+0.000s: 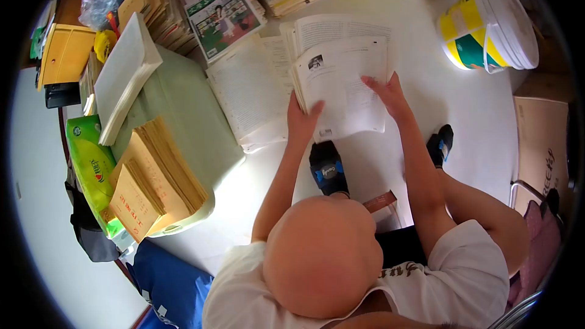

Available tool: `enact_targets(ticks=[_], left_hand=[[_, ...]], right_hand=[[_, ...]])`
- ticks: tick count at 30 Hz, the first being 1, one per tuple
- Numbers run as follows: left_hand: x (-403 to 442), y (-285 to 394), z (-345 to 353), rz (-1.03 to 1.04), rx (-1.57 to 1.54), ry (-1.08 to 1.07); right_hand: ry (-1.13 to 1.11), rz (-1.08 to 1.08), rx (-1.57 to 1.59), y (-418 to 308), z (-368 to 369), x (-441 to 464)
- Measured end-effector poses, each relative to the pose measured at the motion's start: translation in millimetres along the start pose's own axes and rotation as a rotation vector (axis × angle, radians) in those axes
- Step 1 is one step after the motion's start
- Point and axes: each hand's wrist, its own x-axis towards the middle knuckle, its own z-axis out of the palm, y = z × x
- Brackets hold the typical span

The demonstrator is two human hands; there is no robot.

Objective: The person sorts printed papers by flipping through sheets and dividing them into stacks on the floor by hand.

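Note:
A stack of printed pages (342, 100) with a small photo near its top left is held in front of me above the floor. My left hand (303, 116) grips its lower left edge, thumb on top and the other fingers hidden underneath. At its right edge is my right hand (390, 96), closed on the paper with the thumb lying over the page. Another wad of printed pages (341, 24) shows just behind. To the left lie loose printed sheets (250, 94), and above them a book with a red and green illustrated cover (222, 18).
A pale green bin (183, 91) on the left carries a thick white stack of paper (125, 79) and brown booklets (161, 176). Yellow and white buckets (487, 24) stand at upper right, beside a cardboard box (542, 146). My feet in dark shoes (328, 167) rest near the pages.

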Motion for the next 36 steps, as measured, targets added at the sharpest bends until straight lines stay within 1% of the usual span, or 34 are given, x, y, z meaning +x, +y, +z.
enact_targets(ticks=[1, 2, 4, 5, 6, 7, 9, 10, 12, 14, 15, 17, 18, 20, 21, 23, 24, 26, 28, 29, 30, 31, 32, 33, 35, 36], left_hand=[[13.3, 7.5, 14.5, 0.057, -0.037, 0.078], [22.6, 17.1, 24.5, 0.055, -0.045, 0.068], [33.4, 38.5, 43.1, 0.146, -0.197, 0.125], [35.0, 48.5, 48.3, 0.144, -0.207, 0.115], [35.1, 57.7, 50.2, 0.200, -0.198, 0.108], [34.1, 60.7, 51.1, 0.253, -0.186, 0.102], [31.9, 57.0, 52.4, 0.254, -0.129, 0.096], [29.6, 56.0, 51.1, 0.033, -0.199, 0.025], [29.8, 44.5, 55.9, -0.192, -0.269, -0.044], [39.9, 19.8, 64.7, 0.245, -0.405, 0.028], [40.2, 20.0, 65.2, 0.240, -0.403, 0.031], [43.8, 24.0, 63.2, 0.363, -0.118, 0.016], [47.7, 15.2, 61.3, 0.361, -0.116, 0.014], [59.5, -9.2, 60.6, 0.144, -0.134, -0.112], [66.1, -10.8, 64.9, 0.148, -0.133, -0.115], [69.7, -13.8, 72.3, 0.196, -0.268, 0.044], [71.1, -1.6, 72.0, 0.277, -0.229, 0.083], [66.9, 20.7, 66.0, 0.247, -0.220, 0.084], [59.4, 22.0, 57.6, 0.193, -0.158, 0.070], [57.1, 18.6, 58.2, 0.193, -0.157, 0.063], [55.9, 18.3, 59.9, 0.249, -0.090, 0.086], [54.0, 18.0, 60.3, 0.302, -0.023, 0.113], [51.3, 17.1, 62.5, 0.305, -0.021, 0.113], [47.1, 26.1, 67.8, 0.384, -0.105, 0.168], [39.3, 49.3, 71.2, 0.459, -0.188, 0.219], [35.5, 65.0, 70.4, 0.344, -0.255, 0.185]], right_hand=[[0.009, 0.000, -0.006, -9.0, -2.2, -2.0], [0.043, -0.020, -0.022, -18.3, -5.7, -3.8], [0.091, -0.042, -0.047, -37.8, -10.2, -8.8], [0.128, -0.099, -0.053, -47.6, -9.7, -10.9], [0.162, -0.151, -0.059, -52.0, -11.5, -14.0], [0.170, -0.144, -0.066, -51.8, -15.0, -15.9], [0.126, -0.201, -0.081, -48.9, -23.8, -15.6], [0.128, -0.189, -0.084, -45.1, -28.8, -16.3], [0.074, -0.206, -0.344, -34.4, -38.3, -14.5], [0.093, -0.188, -0.302, -22.9, -45.3, -12.6], [0.111, -0.167, -0.259, -15.0, -48.7, -13.0], [0.095, -0.138, -0.223, 5.9, -58.6, -8.9], [0.080, -0.112, -0.189, 17.0, -62.2, -7.5], [0.098, -0.109, -0.150, 37.8, -60.8, -3.8], [0.116, -0.110, -0.112, 42.4, -58.5, -0.6], [0.103, -0.098, -0.102, 21.0, -47.2, 0.3], [0.090, -0.087, -0.092, 8.5, -42.7, -1.5], [0.088, -0.101, -0.050, -4.8, -39.4, -2.2], [0.083, -0.118, -0.010, -14.8, -43.0, -3.4], [0.039, -0.131, -0.088, -19.6, -47.5, -2.1], [-0.006, -0.148, -0.167, -22.0, -50.6, -0.4], [-0.005, -0.151, -0.165, -20.7, -50.3, 0.3], [0.029, -0.123, -0.136, -18.0, -48.9, 0.5], [0.064, -0.095, -0.106, -16.0, -48.1, 0.7], [0.088, -0.076, -0.136, -16.8, -49.8, -1.2], [0.110, -0.056, -0.168, -17.5, -49.8, -2.8]])
